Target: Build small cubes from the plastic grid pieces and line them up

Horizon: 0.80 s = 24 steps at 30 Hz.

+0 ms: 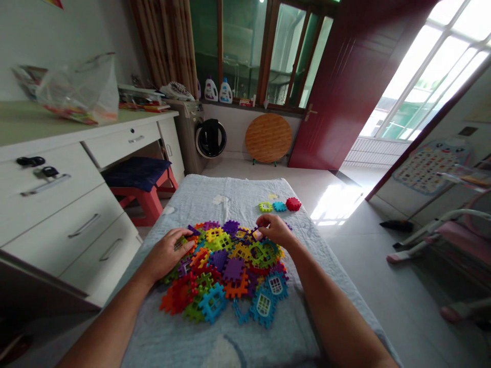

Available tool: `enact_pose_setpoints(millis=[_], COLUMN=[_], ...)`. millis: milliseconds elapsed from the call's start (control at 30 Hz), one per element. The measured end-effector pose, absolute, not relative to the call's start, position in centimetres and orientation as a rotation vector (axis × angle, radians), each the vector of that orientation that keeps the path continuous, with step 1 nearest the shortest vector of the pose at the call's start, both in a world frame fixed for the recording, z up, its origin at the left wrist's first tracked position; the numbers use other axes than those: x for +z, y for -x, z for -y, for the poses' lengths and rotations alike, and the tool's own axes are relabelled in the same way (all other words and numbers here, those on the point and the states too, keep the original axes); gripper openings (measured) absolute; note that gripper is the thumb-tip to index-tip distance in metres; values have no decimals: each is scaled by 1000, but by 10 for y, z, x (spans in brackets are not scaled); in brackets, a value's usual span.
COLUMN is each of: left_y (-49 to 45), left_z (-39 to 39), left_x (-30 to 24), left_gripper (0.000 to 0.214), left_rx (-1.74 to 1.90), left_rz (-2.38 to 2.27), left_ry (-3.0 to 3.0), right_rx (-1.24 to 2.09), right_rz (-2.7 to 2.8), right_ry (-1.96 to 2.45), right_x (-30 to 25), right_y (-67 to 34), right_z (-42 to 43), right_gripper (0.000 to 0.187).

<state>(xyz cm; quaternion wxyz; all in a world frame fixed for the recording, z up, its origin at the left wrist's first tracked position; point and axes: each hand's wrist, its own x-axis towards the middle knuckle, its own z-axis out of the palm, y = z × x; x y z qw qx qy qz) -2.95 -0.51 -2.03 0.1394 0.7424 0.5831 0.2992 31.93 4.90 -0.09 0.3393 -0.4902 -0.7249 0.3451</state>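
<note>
A heap of colourful interlocking plastic blocks (233,268) with notched edges lies on the cloth-covered table. Some blocks are solid squares, others have window grids. At the left side of the heap rests my left hand (164,253), its thumb and fingers apart, near a purple block (193,230). My right hand (275,230) is at the far right of the heap with thumb and fingers bent around the edge of a purple block (253,234), partly hidden by the fingers. Beyond it sit a green block (265,207), a light-blue block (280,206) and a red stack (293,204).
A pale blue patterned cloth (226,197) covers the table. To the left are a white desk (88,184) and a red stool (148,199) with a dark cushion. A washing machine (195,135) and a round wooden board (268,138) stand ahead; a pink chair (456,235) is right.
</note>
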Motion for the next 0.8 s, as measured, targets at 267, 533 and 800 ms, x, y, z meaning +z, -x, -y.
enact_pose_setpoints(millis=[267, 533, 800], left_y=[32, 33, 34], left_z=[4, 2, 1], left_x=[-25, -26, -26], left_gripper=[43, 46, 48], left_rx=[848, 874, 852], left_rz=[-1691, -1698, -1698], left_ry=[-2136, -2148, -2148], right_rx=[908, 435, 223], right_rz=[1414, 1530, 1932], right_ry=[1162, 1594, 1834], right_x=[25, 0, -10], right_y=[-356, -407, -392], right_z=[-49, -66, -60], right_gripper=[24, 30, 21])
